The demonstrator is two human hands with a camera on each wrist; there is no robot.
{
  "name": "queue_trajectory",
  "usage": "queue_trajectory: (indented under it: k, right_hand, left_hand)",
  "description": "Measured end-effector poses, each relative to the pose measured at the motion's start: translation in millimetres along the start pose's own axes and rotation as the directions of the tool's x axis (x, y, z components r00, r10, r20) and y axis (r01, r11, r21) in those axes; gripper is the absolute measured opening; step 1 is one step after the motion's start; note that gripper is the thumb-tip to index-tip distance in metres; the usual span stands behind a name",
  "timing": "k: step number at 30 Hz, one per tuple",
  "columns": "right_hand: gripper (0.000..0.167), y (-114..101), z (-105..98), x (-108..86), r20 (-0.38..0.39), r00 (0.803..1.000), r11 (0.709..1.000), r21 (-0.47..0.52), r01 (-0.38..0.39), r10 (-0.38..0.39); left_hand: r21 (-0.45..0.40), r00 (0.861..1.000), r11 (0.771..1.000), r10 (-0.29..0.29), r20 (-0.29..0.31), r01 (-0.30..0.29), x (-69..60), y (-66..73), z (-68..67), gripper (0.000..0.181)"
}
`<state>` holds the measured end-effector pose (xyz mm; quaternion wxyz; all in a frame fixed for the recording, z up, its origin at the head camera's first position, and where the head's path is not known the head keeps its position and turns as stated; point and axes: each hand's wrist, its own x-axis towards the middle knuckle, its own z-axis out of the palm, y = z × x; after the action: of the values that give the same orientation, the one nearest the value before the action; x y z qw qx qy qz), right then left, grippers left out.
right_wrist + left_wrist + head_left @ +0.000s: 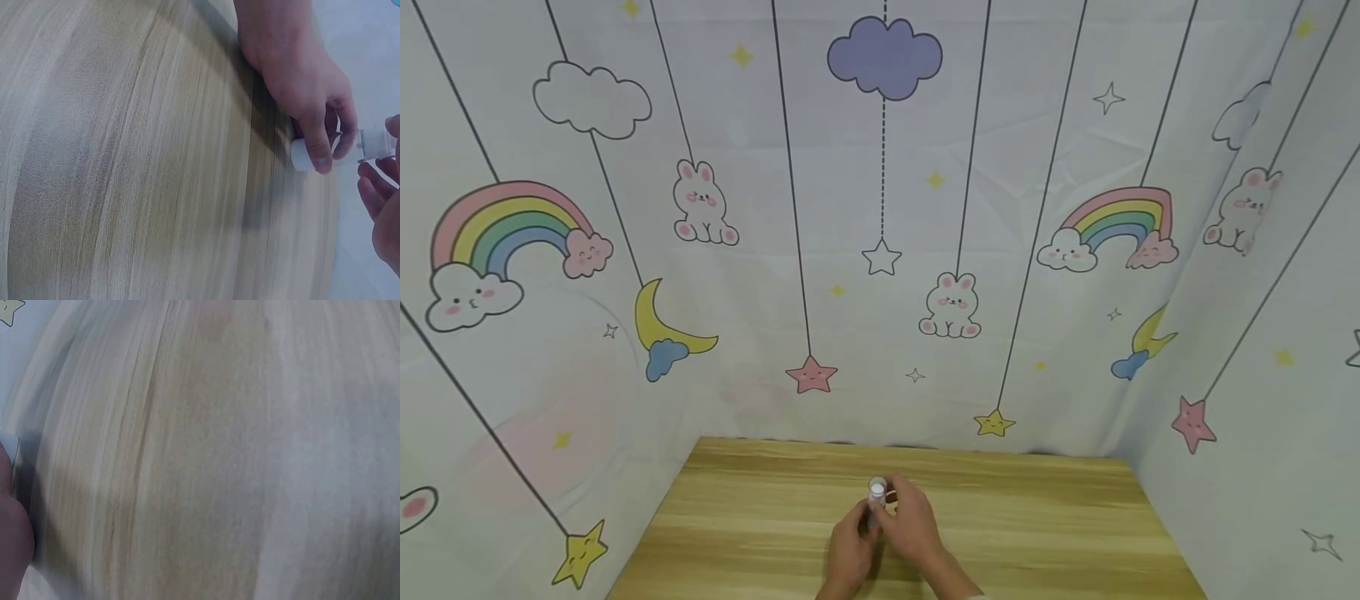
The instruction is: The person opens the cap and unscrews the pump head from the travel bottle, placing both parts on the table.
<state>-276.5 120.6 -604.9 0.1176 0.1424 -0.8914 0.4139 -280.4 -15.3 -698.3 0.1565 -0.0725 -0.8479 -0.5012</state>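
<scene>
Near the middle of the table [760, 492], both hands are together at a small bottle [877, 492] with a clear upper end and white inside. My left hand [850, 548] grips it low down. In the right wrist view, the left hand [306, 81] has thumb and fingers round the body, beside a white cylindrical end [301, 155]. At the other end, my right hand [912, 521] pinches a clear cap-like piece [377, 142]. Whether that piece is apart from the body cannot be told. The left wrist view catches only an edge of the left hand [14, 540].
A white cloth backdrop [880, 333] printed with rainbows, rabbits, stars and clouds hangs behind the table and along both sides. The table's far edge meets the cloth. Bare wood grain [206, 462] fills most of the left wrist view.
</scene>
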Motion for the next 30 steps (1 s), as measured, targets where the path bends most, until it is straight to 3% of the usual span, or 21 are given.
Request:
queue_trajectory:
  k: [30]
  right_hand:
    - [0.028,1.7,-3.7,3.0,-0.011,1.000,0.999,0.037,-0.002,0.002]
  left_hand:
    - [0.009,1.000,1.000,-0.026,0.009,0.026,-0.3,-2.3,1.5,0.035]
